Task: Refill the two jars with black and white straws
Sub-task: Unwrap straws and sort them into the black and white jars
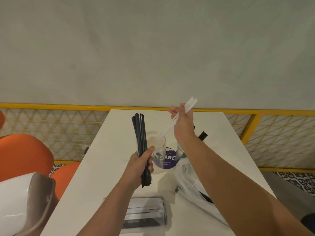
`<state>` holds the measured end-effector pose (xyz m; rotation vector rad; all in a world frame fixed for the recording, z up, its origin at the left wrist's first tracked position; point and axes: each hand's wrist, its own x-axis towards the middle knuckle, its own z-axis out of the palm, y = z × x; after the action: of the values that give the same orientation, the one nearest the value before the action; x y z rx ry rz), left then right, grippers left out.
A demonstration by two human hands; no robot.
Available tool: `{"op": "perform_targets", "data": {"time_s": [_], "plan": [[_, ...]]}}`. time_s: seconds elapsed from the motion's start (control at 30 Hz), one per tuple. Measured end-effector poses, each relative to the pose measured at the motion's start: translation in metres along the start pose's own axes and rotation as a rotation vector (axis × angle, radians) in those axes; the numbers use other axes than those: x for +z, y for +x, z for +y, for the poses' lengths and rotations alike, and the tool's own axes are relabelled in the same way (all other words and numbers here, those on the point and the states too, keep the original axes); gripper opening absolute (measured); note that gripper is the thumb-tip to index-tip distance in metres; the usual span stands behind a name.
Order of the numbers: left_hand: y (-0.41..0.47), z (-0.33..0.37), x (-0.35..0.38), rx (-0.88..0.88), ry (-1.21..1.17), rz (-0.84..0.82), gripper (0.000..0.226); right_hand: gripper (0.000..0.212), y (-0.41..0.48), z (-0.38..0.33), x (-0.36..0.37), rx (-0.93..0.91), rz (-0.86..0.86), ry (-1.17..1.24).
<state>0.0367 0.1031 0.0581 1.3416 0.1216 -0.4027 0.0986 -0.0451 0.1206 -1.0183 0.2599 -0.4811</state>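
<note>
Mid-refill, on the white step. Pinched white straws [177,118] in right hand [183,120], slanted down, lower tips just inside the mouth of the jar [157,143] near the middle of the desk [105,167]. Gripped black straws [140,142] upright in left hand [142,165], fingers curled round the lower part, just left of that jar and above the desk. Glimpsed a second jar [180,149] to the right, mostly hidden behind the right forearm, with dark straws [202,135] poking up beyond it; could not tell how full. Noted a plastic bag [190,184] toward the desk's right edge and a clear box [144,212] at the near edge. Judged next: loosen the right pinch so the white straws slide to the jar's bottom, then carry the black straws across to the second jar, keeping the ends level and clear of the rim.
</note>
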Motion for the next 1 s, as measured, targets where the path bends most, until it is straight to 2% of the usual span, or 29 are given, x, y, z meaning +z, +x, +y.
{"op": "perform_targets", "data": {"time_s": [0.1, 0.37, 0.43, 0.53, 0.6, 0.77, 1.0], "plan": [[0.000, -0.001, -0.002, -0.009, -0.001, -0.042, 0.035, 0.012, 0.002, 0.021, 0.002, -0.025, -0.066, -0.122], [0.000, 0.001, -0.004, -0.002, 0.035, -0.119, 0.035, 0.032, -0.003, 0.046, 0.001, 0.089, -0.312, -0.875], [0.000, 0.002, -0.003, 0.008, 0.090, -0.120, 0.038, 0.037, -0.001, 0.049, -0.002, 0.039, -0.295, -0.973], [0.000, 0.002, -0.001, 0.007, 0.111, -0.114, 0.043, 0.047, -0.008, 0.042, -0.002, -0.181, -0.182, -0.966], [-0.001, 0.002, 0.003, 0.004, 0.089, -0.110, 0.043, 0.043, -0.017, 0.031, -0.001, -0.279, -0.174, -0.910], [-0.003, 0.001, 0.015, -0.002, 0.065, -0.128, 0.049, 0.039, -0.035, 0.015, -0.002, 0.045, -0.377, -0.980], [-0.005, 0.001, 0.024, -0.004, 0.018, -0.143, 0.034, 0.017, -0.039, 0.004, -0.014, 0.232, -0.487, -0.872]]}}
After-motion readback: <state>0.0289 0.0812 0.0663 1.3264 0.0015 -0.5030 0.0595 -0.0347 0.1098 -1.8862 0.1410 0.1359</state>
